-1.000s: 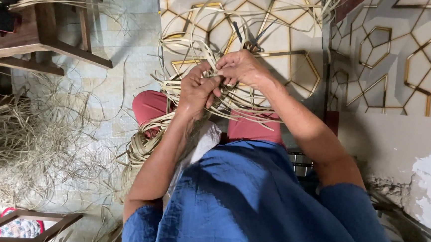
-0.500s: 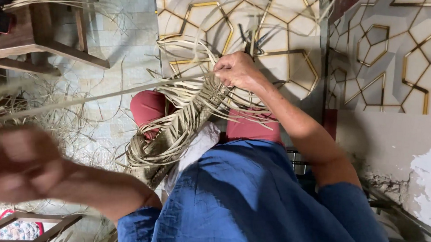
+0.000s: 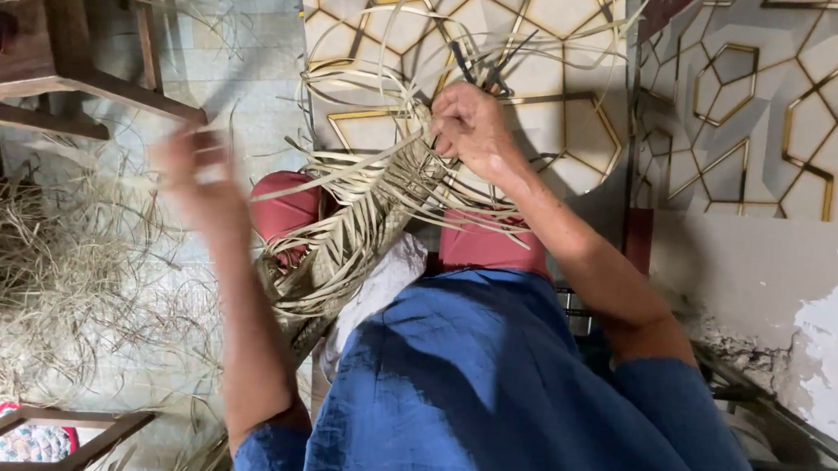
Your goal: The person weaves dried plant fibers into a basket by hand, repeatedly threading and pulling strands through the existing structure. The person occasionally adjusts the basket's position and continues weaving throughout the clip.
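Loose straw (image 3: pixel 38 280) lies heaped on the pale tiled floor (image 3: pixel 240 69).

a loose blue garment with short sleeves ends above both elbows; forearms are bare. the left hand (image 3: pixel 199 178) and right hand (image 3: pixel 474 132) wear no gloves, rings or watch. red trouser knees show beneath the hands.
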